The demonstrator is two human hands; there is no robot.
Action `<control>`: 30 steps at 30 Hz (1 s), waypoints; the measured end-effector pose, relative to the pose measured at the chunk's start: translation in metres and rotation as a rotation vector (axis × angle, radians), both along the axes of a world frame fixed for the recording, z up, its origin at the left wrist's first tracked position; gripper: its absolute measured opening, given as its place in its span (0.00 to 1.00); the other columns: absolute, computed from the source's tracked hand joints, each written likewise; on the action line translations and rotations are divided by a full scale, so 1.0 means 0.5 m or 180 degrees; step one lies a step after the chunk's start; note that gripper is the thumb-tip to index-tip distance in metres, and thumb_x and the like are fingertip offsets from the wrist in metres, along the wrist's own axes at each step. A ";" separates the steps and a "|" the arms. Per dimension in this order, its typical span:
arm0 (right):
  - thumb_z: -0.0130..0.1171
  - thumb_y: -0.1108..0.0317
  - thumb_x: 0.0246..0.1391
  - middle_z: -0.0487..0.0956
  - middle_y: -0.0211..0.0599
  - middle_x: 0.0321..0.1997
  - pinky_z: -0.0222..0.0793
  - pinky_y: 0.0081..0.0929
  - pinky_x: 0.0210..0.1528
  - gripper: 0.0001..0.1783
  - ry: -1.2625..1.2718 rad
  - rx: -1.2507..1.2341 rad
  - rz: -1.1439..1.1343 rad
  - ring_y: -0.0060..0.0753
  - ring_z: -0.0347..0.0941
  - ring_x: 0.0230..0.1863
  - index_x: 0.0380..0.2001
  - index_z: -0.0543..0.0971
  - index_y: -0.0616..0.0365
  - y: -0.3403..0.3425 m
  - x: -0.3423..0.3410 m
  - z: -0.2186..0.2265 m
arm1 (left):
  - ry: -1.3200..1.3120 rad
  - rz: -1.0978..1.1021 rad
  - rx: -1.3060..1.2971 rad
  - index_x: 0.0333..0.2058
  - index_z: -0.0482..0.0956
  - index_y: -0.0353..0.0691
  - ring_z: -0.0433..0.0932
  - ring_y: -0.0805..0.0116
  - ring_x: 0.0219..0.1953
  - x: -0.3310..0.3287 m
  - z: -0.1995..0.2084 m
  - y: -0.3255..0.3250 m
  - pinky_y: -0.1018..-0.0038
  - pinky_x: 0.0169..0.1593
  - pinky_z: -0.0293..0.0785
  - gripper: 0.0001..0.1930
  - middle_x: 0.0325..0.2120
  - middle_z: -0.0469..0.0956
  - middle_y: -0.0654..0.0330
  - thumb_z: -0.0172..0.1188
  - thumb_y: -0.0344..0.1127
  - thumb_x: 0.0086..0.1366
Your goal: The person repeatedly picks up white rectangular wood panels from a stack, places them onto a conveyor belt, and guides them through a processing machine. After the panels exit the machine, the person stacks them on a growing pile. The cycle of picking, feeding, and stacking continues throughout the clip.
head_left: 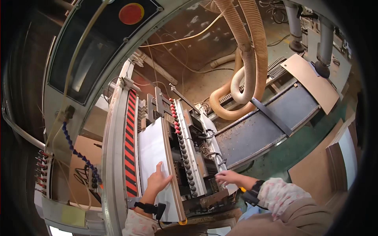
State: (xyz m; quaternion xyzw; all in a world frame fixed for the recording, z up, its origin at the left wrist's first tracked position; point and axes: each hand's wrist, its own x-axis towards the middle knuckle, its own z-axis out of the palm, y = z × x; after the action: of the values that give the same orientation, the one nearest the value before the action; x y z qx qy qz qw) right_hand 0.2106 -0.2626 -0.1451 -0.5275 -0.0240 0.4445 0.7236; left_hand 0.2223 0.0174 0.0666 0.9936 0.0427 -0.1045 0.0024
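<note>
Left hand lies flat, fingers spread, on the white panel, pressing rather than gripping; the right hand rests open on the machine edge at three o'clock of the panel. The panel sits on the bed beside the red-black striped rail at nine o'clock. Likely the feeding step; next, a steady push toward twelve o'clock, panel kept square.
</note>
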 end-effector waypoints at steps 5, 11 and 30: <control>0.51 0.53 0.52 0.73 0.27 0.28 0.65 0.17 0.23 0.19 -0.0503 0.0328 0.0060 0.17 0.67 0.23 0.39 0.73 0.58 0.162 0.064 0.073 | -0.0156 -0.0005 -0.0518 0.56 0.52 0.39 0.72 0.57 0.18 0.004 0.076 0.023 0.66 0.24 0.68 0.37 0.13 0.70 0.56 0.57 0.40 0.47; 0.51 0.43 0.50 0.74 0.36 0.31 0.67 0.18 0.22 0.30 0.0153 0.1228 -0.0205 0.25 0.72 0.26 0.40 0.69 0.63 0.351 0.179 0.118 | -0.0245 0.0385 -0.1524 0.56 0.53 0.36 0.65 0.79 0.15 -0.020 0.165 0.038 0.80 0.19 0.61 0.34 0.11 0.63 0.67 0.53 0.25 0.48; 0.60 0.57 0.45 0.74 0.36 0.38 0.71 0.24 0.34 0.29 0.0408 0.0973 -0.1655 0.28 0.72 0.38 0.48 0.67 0.61 0.015 -0.031 0.177 | -0.0366 -0.0413 -0.0733 0.56 0.54 0.37 0.68 0.69 0.10 -0.003 0.043 0.032 0.73 0.16 0.64 0.40 0.06 0.66 0.59 0.56 0.35 0.40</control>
State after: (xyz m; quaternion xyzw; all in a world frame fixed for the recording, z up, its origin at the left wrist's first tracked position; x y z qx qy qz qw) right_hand 0.1954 -0.2549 -0.0567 -0.3718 0.0909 0.2680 0.8841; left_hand 0.2210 0.0336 0.0881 0.9918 -0.0342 -0.0516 0.1120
